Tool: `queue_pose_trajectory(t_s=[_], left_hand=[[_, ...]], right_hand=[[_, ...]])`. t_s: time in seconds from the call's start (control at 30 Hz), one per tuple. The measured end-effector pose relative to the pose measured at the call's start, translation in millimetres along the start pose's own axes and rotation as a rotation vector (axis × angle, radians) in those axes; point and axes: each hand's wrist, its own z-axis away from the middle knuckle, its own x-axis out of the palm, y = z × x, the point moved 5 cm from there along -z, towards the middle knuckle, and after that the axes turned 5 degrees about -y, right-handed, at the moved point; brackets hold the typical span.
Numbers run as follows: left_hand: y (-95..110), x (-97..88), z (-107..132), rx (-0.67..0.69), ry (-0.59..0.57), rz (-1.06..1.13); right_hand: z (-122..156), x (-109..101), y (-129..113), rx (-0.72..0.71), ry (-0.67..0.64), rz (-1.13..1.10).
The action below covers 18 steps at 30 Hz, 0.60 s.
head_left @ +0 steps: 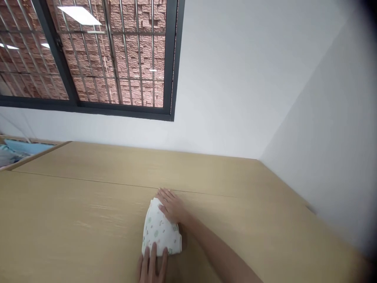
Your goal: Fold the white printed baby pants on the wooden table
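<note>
both hands' flat fingers (165, 198) press the folded cloth (160, 232).

One folded patterned cloth (160, 232) lies on one wooden table (88, 220), with two hands on it, a left hand (151, 267) and a right hand (171, 206), plus one barred window (88, 55) and one tray (17, 155) at far left.

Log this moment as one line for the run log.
left hand: fingers on near edge of folded cloth | right hand: flat on cloth's far side | cloth: on wooden table
</note>
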Motion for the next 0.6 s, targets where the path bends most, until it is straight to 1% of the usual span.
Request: queue_pose_trajectory(t_s=[0.1,0.17,0.23,0.3,0.37,0.43,0.5,0.6], left_hand=[[-23.0,-14.0,-12.0,0.104,-0.039,0.182],[-46.2,-20.3,-22.8,0.152,-0.109,0.329],[-69.4,-21.3,-34.1,0.154,-0.199,0.482],[-84.8,-18.2,-43.7,0.154,-0.299,0.637],[-90.9,-16.5,-50.9,0.161,-0.372,0.753],[-92.4,-18.9,-55.3,0.137,-0.415,0.808],[-92.6,-25.6,-56.1,0.097,-0.442,0.84],[-93.7,-35.8,-52.1,0.039,-0.496,0.906]], right_hand=[[13.5,-17.9,-10.4,0.076,0.118,0.011],[36.0,-30.0,-23.6,0.161,0.174,-0.064],[65.4,-36.3,-41.4,0.205,0.149,-0.189],[96.0,-36.4,-62.1,0.189,0.052,-0.286],[123.2,-33.6,-80.6,0.162,-0.042,-0.317],[143.8,-30.3,-93.3,0.16,-0.074,-0.312],[156.5,-27.8,-100.6,0.167,-0.05,-0.31],[162.6,-27.8,-100.6,0.214,0.033,-0.32]])
